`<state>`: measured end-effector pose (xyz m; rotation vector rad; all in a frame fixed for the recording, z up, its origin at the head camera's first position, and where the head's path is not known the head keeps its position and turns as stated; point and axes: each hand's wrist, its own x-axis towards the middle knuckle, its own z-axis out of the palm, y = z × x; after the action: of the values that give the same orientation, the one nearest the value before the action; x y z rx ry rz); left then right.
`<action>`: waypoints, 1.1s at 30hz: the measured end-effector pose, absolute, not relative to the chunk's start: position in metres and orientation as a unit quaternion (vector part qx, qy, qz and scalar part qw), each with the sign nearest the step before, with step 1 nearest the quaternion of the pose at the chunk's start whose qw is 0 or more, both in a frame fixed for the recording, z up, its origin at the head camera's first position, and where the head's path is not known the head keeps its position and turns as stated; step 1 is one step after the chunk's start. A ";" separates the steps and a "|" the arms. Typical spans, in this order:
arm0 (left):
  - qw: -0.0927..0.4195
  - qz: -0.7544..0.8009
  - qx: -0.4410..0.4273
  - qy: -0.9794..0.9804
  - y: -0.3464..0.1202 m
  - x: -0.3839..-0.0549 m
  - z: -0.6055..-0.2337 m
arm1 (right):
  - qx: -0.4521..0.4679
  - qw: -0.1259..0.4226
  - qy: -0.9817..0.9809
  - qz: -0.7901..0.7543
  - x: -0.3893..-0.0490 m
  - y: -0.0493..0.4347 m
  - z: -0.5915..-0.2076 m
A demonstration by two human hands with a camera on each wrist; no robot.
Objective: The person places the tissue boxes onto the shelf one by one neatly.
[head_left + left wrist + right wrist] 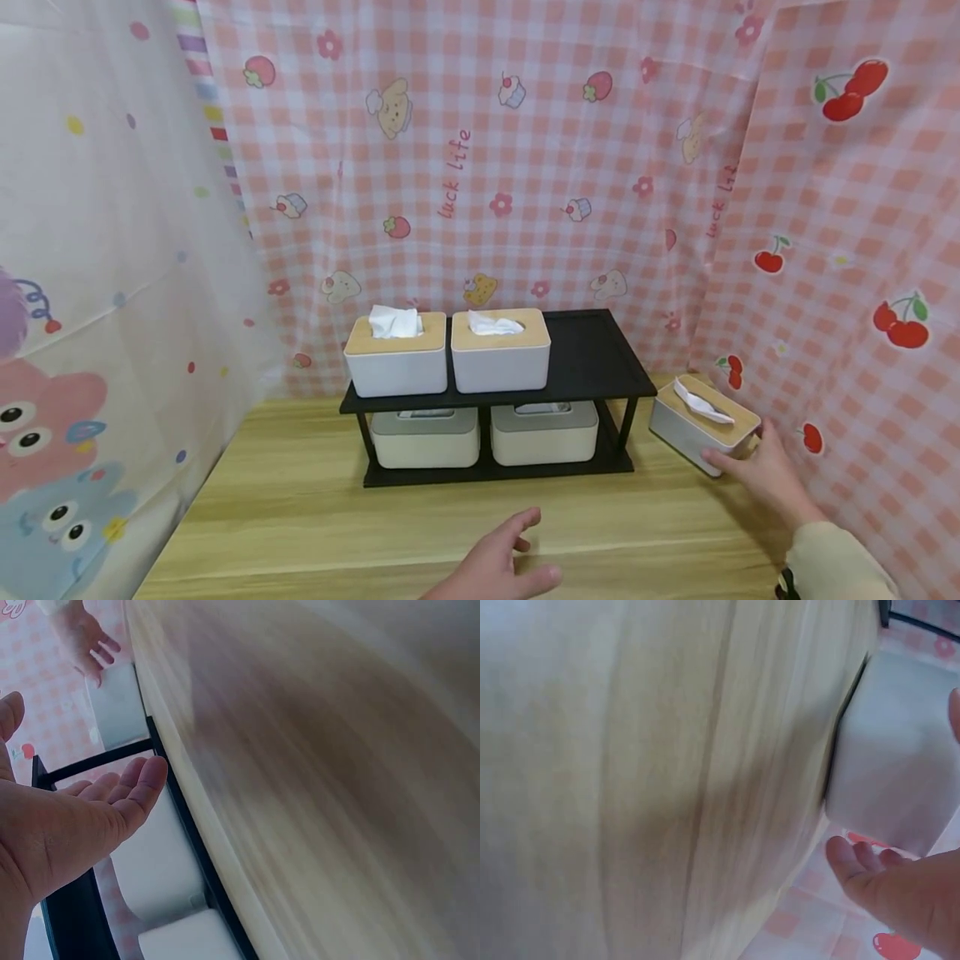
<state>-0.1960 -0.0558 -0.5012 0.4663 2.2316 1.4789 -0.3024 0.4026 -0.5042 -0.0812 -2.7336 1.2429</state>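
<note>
A tissue box (699,421) with white sides and a wooden lid stands at an angle on the table, right of the black rack; a tissue sticks out of its slot. My right hand (757,471) is at its near right end, thumb toward the front side and fingers by the other side. In the right wrist view, a gap shows between those fingers (847,859) and the white box (900,750). My left hand (498,562) hovers in front of the rack with fingers extended and thumb apart, holding nothing.
The two-tier black rack (588,354) carries two wooden-lidded tissue boxes, left (397,367) and middle (501,362), on top. Below are two grey-lidded boxes, left (426,442) and right (545,437). A checked curtain (862,250) borders the wooden table (300,500) closely on the right.
</note>
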 end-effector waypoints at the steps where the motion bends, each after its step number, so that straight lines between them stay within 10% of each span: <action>1: 0.212 0.534 0.166 0.801 -0.053 -0.196 -0.501 | -0.025 0.069 -0.905 0.418 -0.304 0.404 -0.504; 33: 0.261 0.534 0.112 0.797 -0.036 -0.197 -0.505 | -0.022 0.033 -0.916 0.399 -0.274 0.417 -0.498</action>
<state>-0.1975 -0.0363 -0.5051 0.3041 2.1569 1.4451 -0.2737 0.4168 -0.4983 -0.0675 -2.8195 1.2282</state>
